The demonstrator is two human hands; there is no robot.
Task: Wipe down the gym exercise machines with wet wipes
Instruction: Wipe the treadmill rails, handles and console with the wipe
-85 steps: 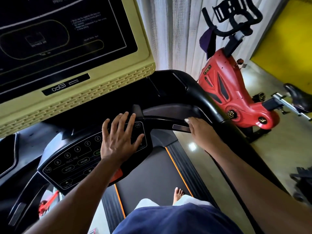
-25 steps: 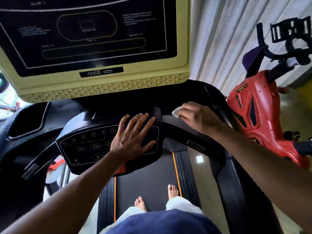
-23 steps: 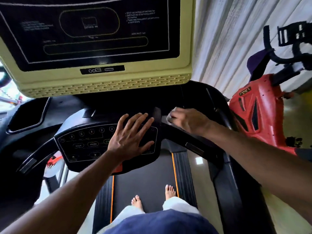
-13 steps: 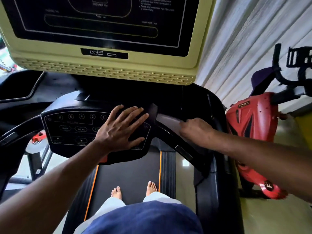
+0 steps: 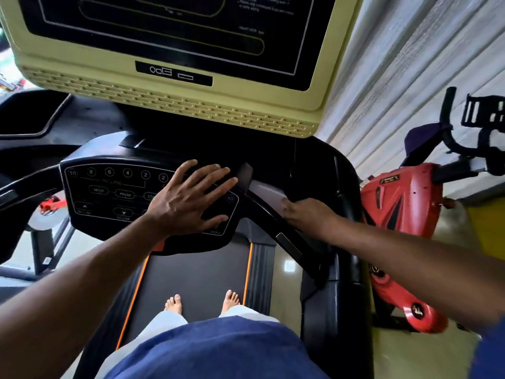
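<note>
The left hand [image 5: 188,198] was laid flat, fingers straight and spread, on the right part of the treadmill's control panel [image 5: 109,192], covering several of its buttons. The right hand [image 5: 308,217] was pressed down on the grey top face of the right handrail [image 5: 269,192], just beside the panel's right corner. Whether its fingers were curled round anything could not be told, since only the back of the hand was shown.

A second earlier a white wet wipe had been seen bunched under the right hand's fingertips, higher up near the top of the rail. Since then the hand had been drawn down and outward along the rail, and the wipe had been lost from sight; it was judged to be trapped between palm and rail, though this could not be confirmed. The left hand had been kept on the panel throughout, apparently as a brace.

From this it was judged that the upper part of the right rail had been covered by one stroke, while the lower rail with its metal sensor strip [image 5: 285,243], the panel, and the yellow-framed display [image 5: 175,86] were left to be done. The red exercise bike [image 5: 401,203], standing well apart to the right, was untouched.
</note>
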